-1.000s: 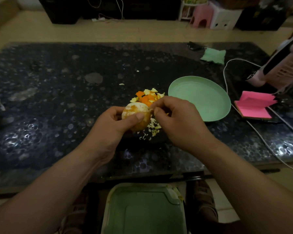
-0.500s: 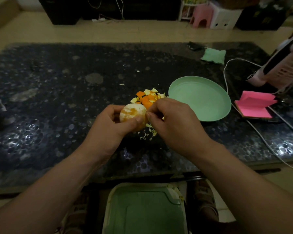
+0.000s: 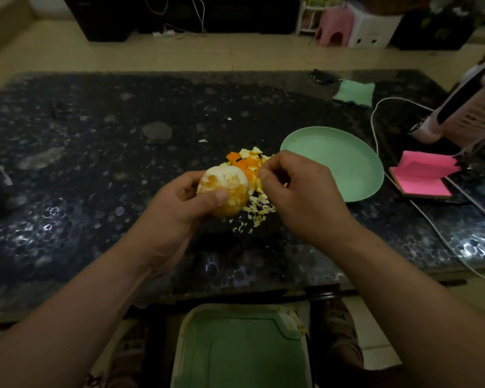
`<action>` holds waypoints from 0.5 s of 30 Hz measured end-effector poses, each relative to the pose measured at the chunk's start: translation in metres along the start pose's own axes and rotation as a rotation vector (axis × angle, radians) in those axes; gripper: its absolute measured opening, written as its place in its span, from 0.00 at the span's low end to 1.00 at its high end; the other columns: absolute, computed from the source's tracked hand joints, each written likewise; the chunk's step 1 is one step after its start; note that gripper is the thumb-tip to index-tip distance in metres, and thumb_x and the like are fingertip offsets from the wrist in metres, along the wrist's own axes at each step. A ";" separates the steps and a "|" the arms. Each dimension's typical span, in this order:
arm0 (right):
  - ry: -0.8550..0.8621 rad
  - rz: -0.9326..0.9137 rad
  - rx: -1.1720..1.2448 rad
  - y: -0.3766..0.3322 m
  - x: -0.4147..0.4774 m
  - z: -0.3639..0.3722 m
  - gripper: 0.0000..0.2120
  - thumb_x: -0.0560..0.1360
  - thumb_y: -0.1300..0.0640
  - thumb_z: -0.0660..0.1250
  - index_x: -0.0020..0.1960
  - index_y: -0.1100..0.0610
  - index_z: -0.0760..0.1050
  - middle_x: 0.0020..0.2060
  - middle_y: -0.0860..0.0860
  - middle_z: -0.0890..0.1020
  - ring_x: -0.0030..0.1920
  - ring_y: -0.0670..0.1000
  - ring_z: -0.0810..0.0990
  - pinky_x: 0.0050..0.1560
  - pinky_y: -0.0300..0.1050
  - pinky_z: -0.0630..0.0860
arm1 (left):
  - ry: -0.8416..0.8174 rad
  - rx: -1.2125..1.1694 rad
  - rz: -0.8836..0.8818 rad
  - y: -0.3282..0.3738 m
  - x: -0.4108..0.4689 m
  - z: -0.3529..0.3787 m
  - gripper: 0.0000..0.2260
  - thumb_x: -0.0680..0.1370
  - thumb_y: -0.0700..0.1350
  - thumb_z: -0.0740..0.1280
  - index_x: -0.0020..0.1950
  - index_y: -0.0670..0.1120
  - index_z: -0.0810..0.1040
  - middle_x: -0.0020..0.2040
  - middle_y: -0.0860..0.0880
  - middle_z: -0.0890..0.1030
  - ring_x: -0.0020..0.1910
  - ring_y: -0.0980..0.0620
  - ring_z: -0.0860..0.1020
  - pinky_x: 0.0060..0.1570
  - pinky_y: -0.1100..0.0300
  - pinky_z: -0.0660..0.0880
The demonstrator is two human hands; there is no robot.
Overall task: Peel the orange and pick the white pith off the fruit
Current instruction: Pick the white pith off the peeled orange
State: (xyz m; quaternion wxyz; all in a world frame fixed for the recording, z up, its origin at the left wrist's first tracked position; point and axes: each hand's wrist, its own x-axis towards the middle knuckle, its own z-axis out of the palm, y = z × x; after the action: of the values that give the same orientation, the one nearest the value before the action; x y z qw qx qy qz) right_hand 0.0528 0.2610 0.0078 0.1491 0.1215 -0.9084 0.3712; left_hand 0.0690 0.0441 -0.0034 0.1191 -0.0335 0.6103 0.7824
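Left hand [image 3: 177, 211]: holds the orange [image 3: 224, 189] from the left and below. The thumb lies across its near side and the fingers are curled round the back.
Right hand [image 3: 300, 197]: just right of the orange and apart from it. The fingers are curled in, with thumb and forefinger tips [image 3: 261, 173] drawn close together. Whether a shred sits between them is too small to tell.
Orange: held above the middle of the tabletop [image 3: 95, 163], near its front. Most of the peel is off. The top is pale with white pith still on it, orange flesh shows through in patches, and the lower part is mostly bare.
Peel [image 3: 244, 162]: a small heap of orange and pale pieces on the tabletop, just behind the orange and partly hidden by the right hand's fingers.
Pith [image 3: 259, 208]: a scatter of whitish shreds on the tabletop under and between the two hands. A few stray flecks lie farther back.
Plate [image 3: 347, 163]: green and round, on the tabletop right of the peel heap, with the right hand overlapping its near-left edge in view.
Notes [image 3: 423, 177]: a pink pad, open, right of the plate.
Cable [image 3: 393, 98]: white, looping behind the plate and running past the notes toward the tabletop's right front edge.
Cloth [image 3: 354, 93]: a green square at the back right.
Bin [image 3: 241, 351]: a green tub with a pale rim, on the floor below the tabletop's front edge, between the forearms.
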 end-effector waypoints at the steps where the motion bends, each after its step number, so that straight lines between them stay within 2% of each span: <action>1: -0.022 0.016 -0.003 0.002 0.001 0.000 0.06 0.83 0.54 0.66 0.50 0.53 0.81 0.40 0.44 0.81 0.40 0.45 0.78 0.42 0.49 0.77 | -0.007 -0.023 -0.009 0.000 0.000 0.000 0.22 0.73 0.43 0.77 0.67 0.41 0.80 0.59 0.43 0.87 0.55 0.47 0.86 0.50 0.58 0.83; 4: -0.082 0.056 -0.072 0.007 0.000 0.003 0.06 0.83 0.55 0.65 0.57 0.51 0.80 0.39 0.44 0.81 0.37 0.44 0.78 0.40 0.48 0.76 | -0.006 -0.060 -0.037 -0.002 0.002 0.000 0.23 0.74 0.42 0.77 0.68 0.40 0.79 0.60 0.42 0.86 0.55 0.48 0.86 0.50 0.60 0.83; 7: -0.126 0.082 -0.182 0.009 0.001 0.007 0.05 0.83 0.52 0.66 0.50 0.51 0.78 0.39 0.46 0.81 0.40 0.50 0.80 0.41 0.51 0.77 | 0.018 -0.044 -0.072 -0.006 0.006 0.001 0.25 0.72 0.46 0.75 0.68 0.41 0.79 0.61 0.43 0.86 0.57 0.47 0.86 0.50 0.60 0.83; 10: -0.140 0.106 -0.190 0.009 0.002 0.008 0.04 0.80 0.57 0.66 0.53 0.51 0.79 0.46 0.47 0.82 0.47 0.51 0.81 0.46 0.51 0.78 | 0.048 -0.030 -0.104 -0.010 0.009 0.003 0.26 0.69 0.46 0.75 0.66 0.41 0.80 0.60 0.43 0.87 0.55 0.47 0.87 0.51 0.56 0.84; 13: -0.125 0.117 -0.189 0.007 0.001 0.007 0.05 0.81 0.52 0.67 0.48 0.51 0.80 0.42 0.46 0.82 0.43 0.49 0.80 0.43 0.49 0.77 | 0.075 -0.032 -0.127 -0.012 0.011 0.004 0.26 0.69 0.46 0.76 0.66 0.42 0.81 0.60 0.43 0.86 0.57 0.45 0.86 0.53 0.51 0.85; 15: -0.125 0.106 -0.201 0.008 0.001 0.007 0.04 0.80 0.54 0.68 0.50 0.51 0.81 0.44 0.46 0.82 0.46 0.50 0.80 0.45 0.49 0.77 | 0.073 -0.053 -0.136 -0.013 0.012 0.004 0.25 0.69 0.45 0.76 0.66 0.42 0.80 0.60 0.43 0.86 0.59 0.43 0.86 0.55 0.48 0.85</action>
State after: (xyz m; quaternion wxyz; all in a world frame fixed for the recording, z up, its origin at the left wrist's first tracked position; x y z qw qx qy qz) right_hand 0.0482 0.2610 -0.0021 0.0836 0.0808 -0.9537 0.2774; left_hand 0.0602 0.0525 -0.0172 0.1485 -0.1064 0.5896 0.7868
